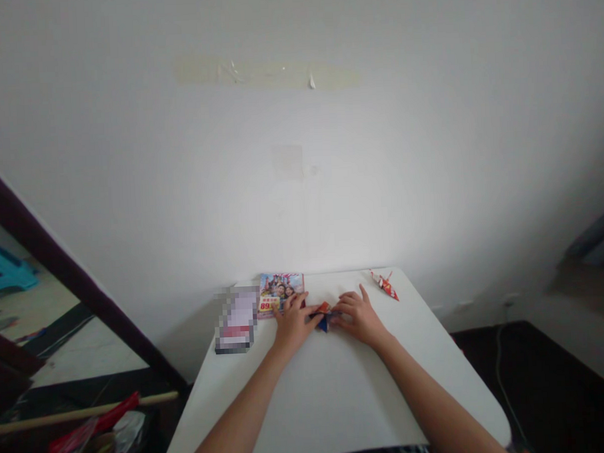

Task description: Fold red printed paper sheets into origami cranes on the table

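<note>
A small piece of folded paper [324, 316], orange and dark blue, lies on the white table [334, 392] near its far side. My left hand [293, 322] presses on its left part with fingers closed together on it. From the right, my right hand [358, 314] pinches its other edge with the fingertips. Most of the paper is hidden between the two hands.
A stack of printed colour sheets [279, 291] lies just behind my left hand. A finished red paper crane [384, 284] sits at the table's far right corner. A blurred flat object [236, 319] lies at the left. A wooden stick [84, 411] and clutter are on the floor at left.
</note>
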{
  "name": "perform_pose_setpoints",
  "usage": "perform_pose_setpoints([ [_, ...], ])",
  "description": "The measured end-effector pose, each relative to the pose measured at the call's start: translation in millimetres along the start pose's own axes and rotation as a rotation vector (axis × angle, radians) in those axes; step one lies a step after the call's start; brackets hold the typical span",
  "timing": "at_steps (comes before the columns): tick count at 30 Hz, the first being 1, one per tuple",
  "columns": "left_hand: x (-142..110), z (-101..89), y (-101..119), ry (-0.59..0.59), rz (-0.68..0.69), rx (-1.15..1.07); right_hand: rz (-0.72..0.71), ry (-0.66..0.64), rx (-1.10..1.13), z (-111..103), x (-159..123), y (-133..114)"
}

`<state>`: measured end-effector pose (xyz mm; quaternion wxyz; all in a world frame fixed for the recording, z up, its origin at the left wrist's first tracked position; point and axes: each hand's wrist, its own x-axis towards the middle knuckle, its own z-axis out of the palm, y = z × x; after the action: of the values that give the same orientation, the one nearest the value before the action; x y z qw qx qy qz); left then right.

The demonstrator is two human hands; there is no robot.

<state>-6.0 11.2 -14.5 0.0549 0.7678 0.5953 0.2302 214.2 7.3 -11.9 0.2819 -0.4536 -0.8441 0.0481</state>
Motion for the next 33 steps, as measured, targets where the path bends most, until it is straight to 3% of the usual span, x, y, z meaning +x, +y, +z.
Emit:
perform_pose_setpoints([
  [14,2.8,-1.2,3.1,-0.02,-0.018,-0.037,0.105,0.039,0.029,14.0,5.9,-3.3],
  [33,10.7,9.5,13.3,0.079,-0.146,-0.027,0.33,0.142,0.133,32.0,15.2,-1.5],
])
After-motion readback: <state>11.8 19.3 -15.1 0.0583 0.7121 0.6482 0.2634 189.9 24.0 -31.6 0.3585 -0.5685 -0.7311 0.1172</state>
